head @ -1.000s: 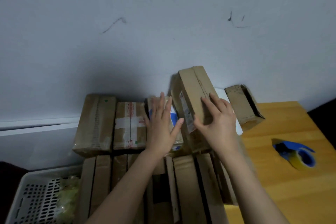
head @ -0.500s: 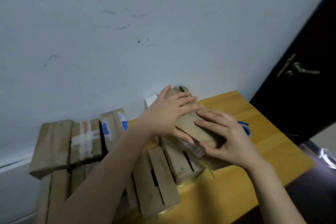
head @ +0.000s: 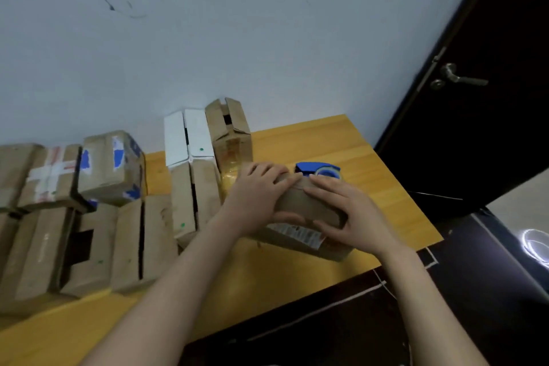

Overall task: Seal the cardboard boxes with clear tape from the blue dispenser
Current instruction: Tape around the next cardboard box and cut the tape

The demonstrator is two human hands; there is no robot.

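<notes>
From the head view, both of the person's bare arms are reaching forward over the yellow wooden table. The left hand and the right hand are holding one cardboard box between them. Each hand is lying over the top of the box with its fingers spread across it, and the fingertips are almost meeting in the middle. Both thumbs are wrapping down onto the near side, just above a printed label. I cannot tell whether the box is resting on the table or being held just off it.

The blue dispenser is sitting on the table just behind the held box, partly hidden by it and by the right hand's fingertips. Its roll of clear tape is showing on the right.

To the left, more boxes are standing in rows against the pale wall. These include a small brown box with gaping flaps, a white-flapped box, a box with blue patches and a box crossed with white tape. Nearer, several open-seamed boxes are lying side by side.

On the right, a dark door with a metal lever handle is standing beside the table.
</notes>
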